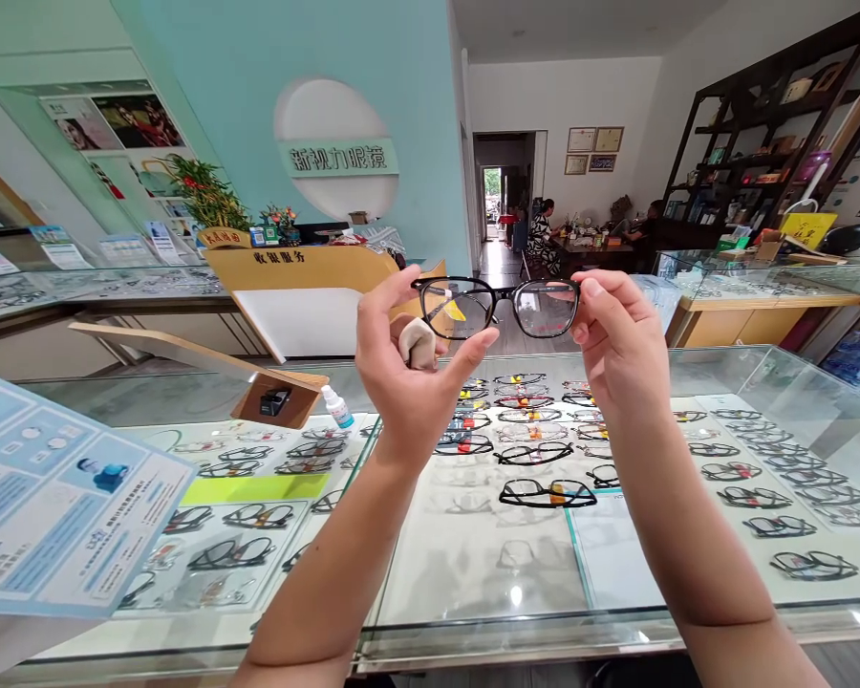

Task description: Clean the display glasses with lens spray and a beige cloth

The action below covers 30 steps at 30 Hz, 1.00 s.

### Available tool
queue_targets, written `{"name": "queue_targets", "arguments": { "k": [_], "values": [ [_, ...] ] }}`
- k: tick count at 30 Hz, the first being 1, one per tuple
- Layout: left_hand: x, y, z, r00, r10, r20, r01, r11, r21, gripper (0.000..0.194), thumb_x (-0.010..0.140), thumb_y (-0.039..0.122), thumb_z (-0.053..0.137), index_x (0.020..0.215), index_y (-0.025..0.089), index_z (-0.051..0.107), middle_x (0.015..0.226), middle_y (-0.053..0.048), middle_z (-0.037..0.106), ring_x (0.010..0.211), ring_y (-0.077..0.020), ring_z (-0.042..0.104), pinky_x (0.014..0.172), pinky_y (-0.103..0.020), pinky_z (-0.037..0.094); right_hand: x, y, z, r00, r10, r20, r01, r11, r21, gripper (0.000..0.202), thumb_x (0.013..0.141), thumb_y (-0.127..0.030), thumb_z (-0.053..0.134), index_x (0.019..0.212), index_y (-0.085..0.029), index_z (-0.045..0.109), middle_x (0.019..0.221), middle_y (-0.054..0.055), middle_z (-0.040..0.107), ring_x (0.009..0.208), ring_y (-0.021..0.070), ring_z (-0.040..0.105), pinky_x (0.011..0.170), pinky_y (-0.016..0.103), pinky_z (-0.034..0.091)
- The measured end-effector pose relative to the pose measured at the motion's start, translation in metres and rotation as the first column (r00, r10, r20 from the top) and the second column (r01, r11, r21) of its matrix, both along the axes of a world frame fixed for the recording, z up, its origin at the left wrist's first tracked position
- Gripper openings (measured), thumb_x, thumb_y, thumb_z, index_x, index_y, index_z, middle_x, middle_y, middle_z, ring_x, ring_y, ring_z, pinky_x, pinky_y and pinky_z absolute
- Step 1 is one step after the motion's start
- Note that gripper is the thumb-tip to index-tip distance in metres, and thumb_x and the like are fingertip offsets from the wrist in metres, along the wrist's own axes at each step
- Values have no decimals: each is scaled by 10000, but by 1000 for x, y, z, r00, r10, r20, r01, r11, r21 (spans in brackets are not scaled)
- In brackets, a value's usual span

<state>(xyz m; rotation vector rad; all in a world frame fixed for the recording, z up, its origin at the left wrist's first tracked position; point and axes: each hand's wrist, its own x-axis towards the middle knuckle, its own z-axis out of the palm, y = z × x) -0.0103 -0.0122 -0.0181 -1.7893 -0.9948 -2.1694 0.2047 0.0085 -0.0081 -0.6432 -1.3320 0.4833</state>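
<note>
A pair of black-framed glasses (503,294) is held up above the glass display case (473,612), lenses level and facing me. My left hand (419,368) grips its left end, with a pale cloth (419,344) tucked between the fingers and the thumb stretched below the left lens. At the right end, my right hand (620,334) pinches the frame corner between thumb and fingers. Rows of other glasses (547,493) lie in the case beneath.
A blue and white leaflet (72,497) stands at the left, near a wooden mirror stand (276,399) and a small white bottle (338,408). Behind are a wood-trimmed counter (293,306) and people seated at a far table (591,245).
</note>
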Motion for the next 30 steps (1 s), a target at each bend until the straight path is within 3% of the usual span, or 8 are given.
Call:
{"name": "queue_targets", "arguments": {
  "k": [4, 7, 12, 18, 23, 30],
  "values": [
    [1, -2, 0, 999, 30, -23, -30, 1000, 5, 772, 818, 735, 899, 1411, 342, 599, 1365, -82, 672, 907, -211, 686, 635, -342, 584, 1, 0, 0, 996, -49, 69, 49, 999, 8, 340, 1059, -616, 633, 1162, -314, 753, 1160, 61, 778, 694, 166, 638, 627, 364, 568],
    [1, -4, 2, 1000, -13, -2, 13, 1000, 23, 757, 788, 695, 945, 1375, 338, 628, 1322, -77, 675, 894, -208, 675, 613, -338, 572, 1, -2, 1, 998, -35, 61, 33, 999, 21, 323, 1060, -603, 637, 1149, -312, 747, 1106, 52, 767, 681, 163, 623, 621, 360, 555],
    [3, 0, 3, 999, -20, 43, 14, 991, 132, 786, 721, 712, 984, 1308, 282, 687, 1221, -70, 691, 776, -150, 642, 508, -274, 492, -2, -5, 5, 985, 138, -103, -139, 990, -4, 249, 979, -535, 785, 1044, -295, 765, 1059, 20, 764, 633, 113, 548, 577, 297, 500],
    [2, 7, 2, 997, -63, 53, 52, 980, 190, 822, 666, 713, 1012, 1294, 277, 711, 1117, -54, 694, 828, -176, 694, 546, -271, 543, -6, -10, 8, 935, 228, -274, -237, 971, -2, 167, 905, -439, 882, 960, -294, 821, 1002, 1, 753, 640, 96, 523, 561, 257, 483],
    [2, 9, 1, 995, -70, 72, 55, 979, 194, 834, 649, 725, 1014, 1281, 284, 694, 1179, -74, 707, 881, -211, 734, 593, -310, 602, -5, -6, 6, 941, 244, -235, -248, 969, 13, 171, 932, -454, 868, 972, -299, 809, 994, 0, 733, 652, 101, 536, 572, 257, 508],
    [4, 8, 3, 988, -129, 81, 111, 973, 200, 808, 656, 686, 1029, 1260, 274, 686, 1150, -54, 702, 853, -182, 732, 590, -276, 582, -3, -3, 4, 946, 253, -204, -254, 967, 24, 160, 966, -447, 826, 1003, -296, 787, 1005, 0, 722, 679, 107, 556, 603, 255, 527]
  ]
}}
